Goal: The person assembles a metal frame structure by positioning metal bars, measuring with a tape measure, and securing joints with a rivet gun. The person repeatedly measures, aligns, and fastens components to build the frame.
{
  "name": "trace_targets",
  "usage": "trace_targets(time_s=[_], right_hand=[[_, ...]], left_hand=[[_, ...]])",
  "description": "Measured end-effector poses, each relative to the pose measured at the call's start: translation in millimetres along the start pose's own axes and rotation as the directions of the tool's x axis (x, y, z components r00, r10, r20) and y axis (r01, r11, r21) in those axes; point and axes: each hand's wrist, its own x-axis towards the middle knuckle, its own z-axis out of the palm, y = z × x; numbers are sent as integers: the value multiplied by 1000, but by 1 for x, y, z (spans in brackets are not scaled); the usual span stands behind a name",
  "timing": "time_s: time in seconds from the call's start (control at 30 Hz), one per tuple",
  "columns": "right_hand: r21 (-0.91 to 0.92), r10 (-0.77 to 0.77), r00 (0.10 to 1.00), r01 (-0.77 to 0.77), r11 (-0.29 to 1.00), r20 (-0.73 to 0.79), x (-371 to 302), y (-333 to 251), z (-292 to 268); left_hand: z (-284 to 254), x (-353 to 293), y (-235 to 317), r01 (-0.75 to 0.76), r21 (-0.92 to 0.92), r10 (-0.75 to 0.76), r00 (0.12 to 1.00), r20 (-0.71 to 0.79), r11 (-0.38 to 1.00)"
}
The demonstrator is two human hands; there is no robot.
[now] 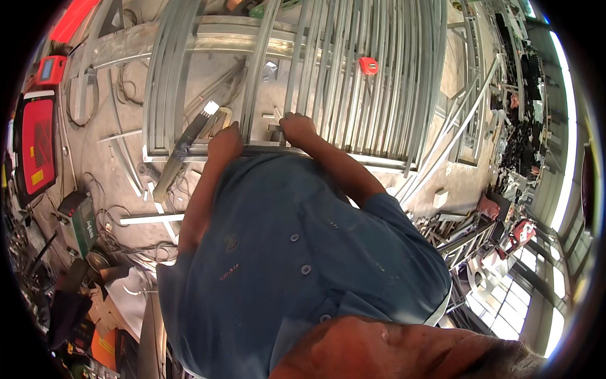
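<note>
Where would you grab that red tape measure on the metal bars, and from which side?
Probably take the tape measure by its boxy case, coming from above, with the right hand, the nearer one. It lies on top of the bars with nothing over it, so opposite sides look easy to pinch.

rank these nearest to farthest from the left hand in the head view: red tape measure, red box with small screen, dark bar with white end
From the left hand:
1. Dark bar: just to its left.
2. Red tape measure: ahead and right, on the metal bars.
3. Red box: far left, near the picture's rim.
</note>
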Motion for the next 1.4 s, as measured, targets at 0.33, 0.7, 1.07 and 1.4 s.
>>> trace_targets(time_s=[0.33, 0.7, 1.07, 1.4], right_hand=[[-6, -4, 997, 3, 1000, -75, 2, -7, 8], [25, 0, 996, 2, 1000, -86, 4, -4, 9], [82, 8, 995, 0, 997, -100, 2, -8, 0], [50, 55, 998, -56, 997, 18, 9, -10, -4]], left_hand=[[20, 55, -24, 123, 62, -135, 957, 257, 990], [24, 68, -13, 134, 59, -146, 916, 373, 989], [28, 74, -7, 81, 44, -92, 913, 399, 996], [37, 79, 1, 31, -77, 0, 925, 379, 997]])
